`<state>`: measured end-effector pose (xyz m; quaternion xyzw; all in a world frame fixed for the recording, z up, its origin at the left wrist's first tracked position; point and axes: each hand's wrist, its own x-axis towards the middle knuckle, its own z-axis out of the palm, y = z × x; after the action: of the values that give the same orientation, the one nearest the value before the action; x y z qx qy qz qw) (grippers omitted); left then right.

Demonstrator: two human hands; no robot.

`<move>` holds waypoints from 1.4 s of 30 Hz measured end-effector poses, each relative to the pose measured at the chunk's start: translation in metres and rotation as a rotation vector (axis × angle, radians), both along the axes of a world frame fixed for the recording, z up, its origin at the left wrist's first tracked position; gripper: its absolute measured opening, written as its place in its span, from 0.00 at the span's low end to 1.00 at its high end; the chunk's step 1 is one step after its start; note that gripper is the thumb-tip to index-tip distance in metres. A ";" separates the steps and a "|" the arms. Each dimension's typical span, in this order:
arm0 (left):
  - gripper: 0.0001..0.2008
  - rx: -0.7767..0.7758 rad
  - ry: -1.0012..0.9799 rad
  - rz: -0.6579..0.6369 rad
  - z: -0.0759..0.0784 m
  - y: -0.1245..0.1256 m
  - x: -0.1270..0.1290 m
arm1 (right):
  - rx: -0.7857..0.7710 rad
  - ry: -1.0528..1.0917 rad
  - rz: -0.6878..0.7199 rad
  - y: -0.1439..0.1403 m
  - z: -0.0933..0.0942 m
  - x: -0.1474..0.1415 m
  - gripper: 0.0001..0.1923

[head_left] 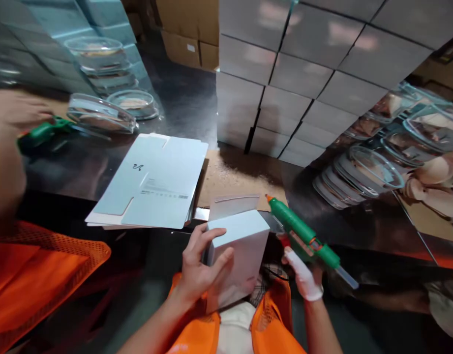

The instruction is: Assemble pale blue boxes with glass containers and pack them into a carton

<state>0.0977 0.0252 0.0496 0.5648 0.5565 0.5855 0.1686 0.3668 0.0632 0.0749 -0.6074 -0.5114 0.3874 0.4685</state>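
Note:
My left hand (200,265) grips a small pale blue-grey box (241,250) close to my chest, fingers spread over its near side. One flap of the box stands open at the top. My right hand (303,275), with a white wrap on one finger, holds a green glue gun (303,233). Its orange nozzle points up and left, right beside the box's open flap. A stick of glue pokes out of the gun's back end.
A stack of flat, unfolded box blanks (152,182) lies on the dark table. A wall of stacked grey boxes (303,73) rises behind. Clear glass lids (362,172) are piled at right and far left. A co-worker in orange at left holds another green glue gun (45,132).

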 end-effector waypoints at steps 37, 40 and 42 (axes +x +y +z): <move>0.04 0.218 -0.245 -0.351 0.004 0.020 -0.006 | 0.351 -0.125 0.915 0.039 0.042 -0.030 0.13; 0.04 0.240 -0.241 -0.333 0.008 0.022 -0.011 | 0.301 -0.098 0.847 0.036 0.030 -0.020 0.23; 0.05 0.239 -0.298 -0.188 0.013 0.023 -0.016 | 0.235 -0.035 0.598 0.023 0.019 -0.012 0.42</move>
<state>0.0815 0.0481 0.0628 0.5373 0.3969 0.7061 0.2349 0.3549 0.0864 0.0940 -0.3787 -0.7165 0.4354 0.3920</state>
